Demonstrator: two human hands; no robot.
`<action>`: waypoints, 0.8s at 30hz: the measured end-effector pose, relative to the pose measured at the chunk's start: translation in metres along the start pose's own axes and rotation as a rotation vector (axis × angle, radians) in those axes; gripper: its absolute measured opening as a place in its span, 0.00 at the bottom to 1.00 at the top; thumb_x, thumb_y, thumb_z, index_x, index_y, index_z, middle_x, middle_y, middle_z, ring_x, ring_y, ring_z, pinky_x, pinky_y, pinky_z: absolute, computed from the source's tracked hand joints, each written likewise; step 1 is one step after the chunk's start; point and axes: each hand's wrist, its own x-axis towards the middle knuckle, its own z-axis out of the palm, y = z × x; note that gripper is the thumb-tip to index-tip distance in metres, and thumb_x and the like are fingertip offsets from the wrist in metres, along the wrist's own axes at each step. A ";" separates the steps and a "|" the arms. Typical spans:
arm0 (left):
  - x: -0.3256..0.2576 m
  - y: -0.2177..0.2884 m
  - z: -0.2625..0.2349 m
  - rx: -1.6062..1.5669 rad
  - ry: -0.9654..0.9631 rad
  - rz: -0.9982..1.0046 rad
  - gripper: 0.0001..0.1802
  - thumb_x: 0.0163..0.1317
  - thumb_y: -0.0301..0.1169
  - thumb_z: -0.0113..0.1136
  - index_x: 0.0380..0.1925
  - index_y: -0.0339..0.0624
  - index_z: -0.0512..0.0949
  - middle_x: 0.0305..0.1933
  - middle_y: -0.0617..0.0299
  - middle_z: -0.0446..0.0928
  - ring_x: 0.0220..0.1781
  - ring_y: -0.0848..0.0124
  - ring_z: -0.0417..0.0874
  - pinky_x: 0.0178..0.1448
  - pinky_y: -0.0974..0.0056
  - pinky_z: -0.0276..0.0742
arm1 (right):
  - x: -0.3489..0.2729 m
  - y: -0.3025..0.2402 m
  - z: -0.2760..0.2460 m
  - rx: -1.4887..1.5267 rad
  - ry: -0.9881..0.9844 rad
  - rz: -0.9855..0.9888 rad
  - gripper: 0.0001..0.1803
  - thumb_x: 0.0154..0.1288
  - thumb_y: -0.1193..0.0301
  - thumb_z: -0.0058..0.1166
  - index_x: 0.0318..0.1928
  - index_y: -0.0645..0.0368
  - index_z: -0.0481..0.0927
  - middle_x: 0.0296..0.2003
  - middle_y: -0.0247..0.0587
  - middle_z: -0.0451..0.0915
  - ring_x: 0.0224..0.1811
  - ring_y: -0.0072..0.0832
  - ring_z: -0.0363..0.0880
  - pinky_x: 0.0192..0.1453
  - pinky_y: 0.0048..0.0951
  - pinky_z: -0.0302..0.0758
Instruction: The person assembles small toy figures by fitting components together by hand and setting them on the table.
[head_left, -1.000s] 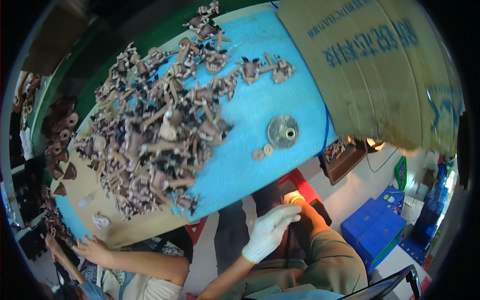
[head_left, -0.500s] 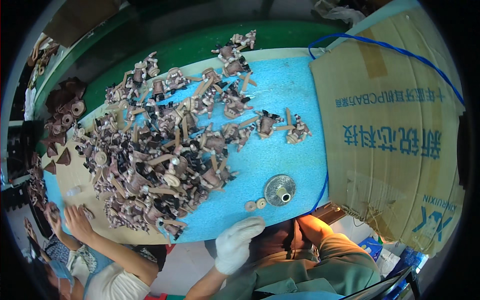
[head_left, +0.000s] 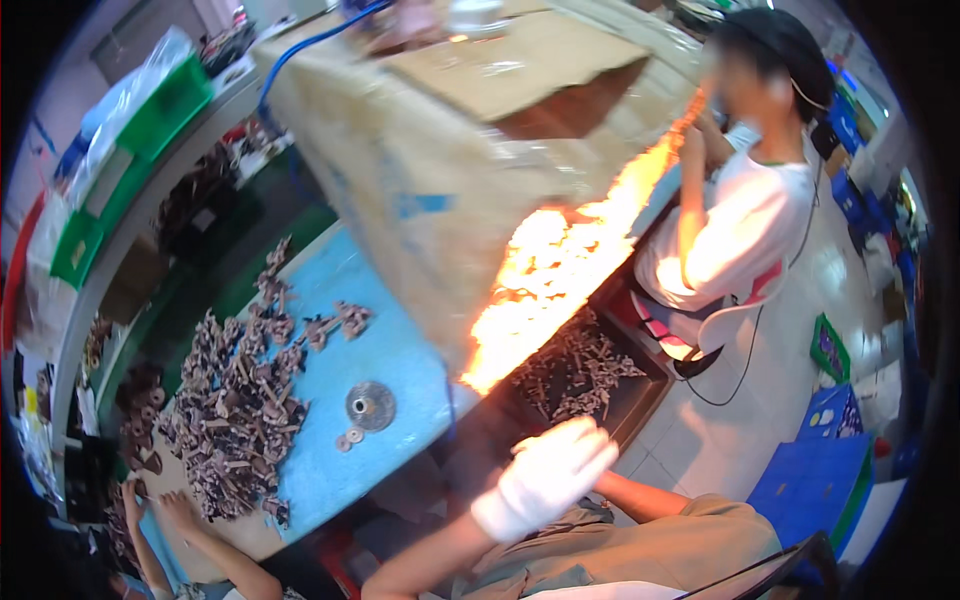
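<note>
My left hand (head_left: 555, 468), in a white glove, is raised over my lap beside the table's near edge. Its fingers look stretched out, slightly smeared by motion, and I see nothing in them. My right forearm (head_left: 640, 497) comes in from the right; its hand is hidden behind the glove. Just beyond the glove, a dark tray (head_left: 655, 395) holds many small brown figurine pieces (head_left: 575, 365). A large bright flame (head_left: 560, 270) slants across the cardboard box's side and above the tray, running down from near another person's hands.
A blue-topped table (head_left: 335, 470) carries a heap of small figurines (head_left: 235, 420), a round grey metal stand (head_left: 370, 406) and small rings (head_left: 350, 438). A big cardboard box (head_left: 400, 190) stands at its right end. One person (head_left: 735, 220) sits beyond; another person's hands (head_left: 175, 505) work at lower left.
The view has swung to the right, bringing the flame, the tray and the seated person into sight. My gloved left hand now appears farther right, in front of my right forearm.
</note>
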 end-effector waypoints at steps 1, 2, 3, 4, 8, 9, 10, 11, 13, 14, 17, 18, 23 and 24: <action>0.024 -0.005 0.009 0.036 0.023 0.079 0.19 0.62 0.21 0.65 0.54 0.42 0.86 0.52 0.53 0.86 0.56 0.53 0.89 0.60 0.54 0.87 | -0.011 0.032 0.023 -0.038 -0.024 0.081 0.21 0.82 0.57 0.50 0.58 0.58 0.87 0.58 0.51 0.87 0.61 0.45 0.85 0.70 0.44 0.78; 0.044 -0.017 0.015 0.206 0.063 0.055 0.16 0.64 0.22 0.64 0.52 0.41 0.85 0.52 0.51 0.84 0.57 0.53 0.88 0.61 0.52 0.87 | -0.017 0.005 -0.015 0.128 0.011 0.148 0.20 0.81 0.58 0.51 0.57 0.57 0.87 0.56 0.51 0.88 0.60 0.46 0.86 0.69 0.43 0.79; 0.063 -0.031 0.016 0.376 0.112 0.025 0.13 0.67 0.22 0.63 0.51 0.39 0.84 0.51 0.49 0.82 0.58 0.52 0.86 0.62 0.50 0.87 | -0.026 -0.034 -0.064 0.290 0.056 0.209 0.19 0.81 0.58 0.52 0.57 0.56 0.88 0.55 0.50 0.89 0.59 0.47 0.87 0.68 0.43 0.80; 0.083 -0.050 0.014 0.453 0.197 -0.045 0.12 0.68 0.23 0.62 0.50 0.41 0.83 0.51 0.49 0.82 0.55 0.52 0.86 0.56 0.48 0.87 | -0.034 -0.023 -0.065 0.305 0.126 0.189 0.20 0.81 0.57 0.52 0.57 0.56 0.88 0.55 0.49 0.89 0.60 0.46 0.87 0.68 0.43 0.80; 0.139 -0.114 -0.001 0.748 0.304 -0.312 0.16 0.67 0.23 0.62 0.54 0.43 0.80 0.49 0.49 0.82 0.49 0.50 0.84 0.47 0.44 0.84 | -0.047 -0.008 -0.080 0.342 0.175 0.286 0.18 0.80 0.59 0.53 0.58 0.55 0.88 0.55 0.46 0.90 0.60 0.43 0.87 0.68 0.41 0.81; 0.143 -0.115 0.001 0.946 -0.171 -0.511 0.17 0.68 0.24 0.63 0.57 0.42 0.80 0.51 0.49 0.82 0.51 0.49 0.84 0.49 0.44 0.83 | -0.047 -0.006 -0.087 0.329 0.157 0.309 0.18 0.80 0.58 0.53 0.58 0.54 0.88 0.56 0.46 0.89 0.61 0.45 0.87 0.68 0.42 0.80; 0.140 -0.111 0.003 1.032 -0.412 -0.633 0.18 0.68 0.25 0.64 0.58 0.42 0.80 0.52 0.49 0.82 0.52 0.49 0.84 0.51 0.44 0.83 | -0.047 -0.001 -0.088 0.330 0.141 0.301 0.18 0.80 0.58 0.53 0.58 0.54 0.88 0.56 0.46 0.89 0.61 0.45 0.87 0.68 0.42 0.80; 0.134 -0.105 0.005 1.096 -0.672 -0.727 0.19 0.68 0.25 0.65 0.59 0.42 0.79 0.53 0.49 0.82 0.53 0.48 0.84 0.52 0.44 0.83 | -0.048 0.004 -0.085 0.337 0.180 0.275 0.18 0.79 0.59 0.54 0.57 0.54 0.88 0.55 0.46 0.89 0.60 0.45 0.87 0.68 0.42 0.80; 0.099 -0.063 0.020 0.756 0.207 -0.346 0.17 0.68 0.25 0.68 0.57 0.41 0.83 0.56 0.49 0.85 0.57 0.49 0.87 0.59 0.48 0.84 | -0.054 0.016 -0.079 0.444 0.280 0.275 0.16 0.78 0.62 0.57 0.55 0.56 0.89 0.54 0.46 0.90 0.59 0.44 0.88 0.67 0.41 0.81; 0.075 -0.045 0.019 0.617 0.162 -0.308 0.18 0.67 0.25 0.69 0.56 0.41 0.84 0.56 0.50 0.86 0.57 0.49 0.87 0.60 0.49 0.84 | -0.051 0.016 -0.083 0.432 0.292 0.289 0.16 0.78 0.62 0.57 0.55 0.56 0.89 0.53 0.46 0.90 0.58 0.44 0.89 0.66 0.41 0.82; -0.003 -0.017 0.003 0.375 0.115 -0.342 0.17 0.67 0.21 0.70 0.56 0.39 0.85 0.55 0.48 0.87 0.57 0.49 0.88 0.63 0.51 0.83 | -0.049 0.038 -0.082 0.388 0.326 0.338 0.15 0.78 0.62 0.58 0.54 0.56 0.90 0.53 0.47 0.90 0.58 0.44 0.89 0.66 0.42 0.82; -0.031 -0.010 -0.011 0.434 0.155 -0.504 0.16 0.68 0.21 0.69 0.56 0.37 0.86 0.55 0.47 0.87 0.57 0.49 0.88 0.63 0.51 0.83 | -0.048 0.047 -0.081 0.258 0.374 0.242 0.16 0.78 0.62 0.57 0.55 0.57 0.89 0.54 0.48 0.90 0.59 0.46 0.88 0.66 0.43 0.82; -0.135 0.004 -0.098 0.675 0.460 -1.078 0.16 0.79 0.25 0.59 0.61 0.27 0.82 0.60 0.45 0.86 0.61 0.56 0.87 0.67 0.54 0.80 | -0.045 0.056 -0.097 0.040 0.252 0.536 0.21 0.78 0.58 0.51 0.58 0.58 0.86 0.58 0.51 0.87 0.62 0.50 0.85 0.69 0.49 0.79; -0.144 -0.004 -0.106 0.663 0.445 -1.085 0.16 0.79 0.25 0.59 0.61 0.27 0.82 0.60 0.45 0.86 0.61 0.56 0.87 0.67 0.54 0.80 | -0.048 0.062 -0.096 0.017 0.259 0.583 0.22 0.78 0.58 0.52 0.59 0.58 0.86 0.58 0.51 0.87 0.63 0.50 0.84 0.69 0.49 0.79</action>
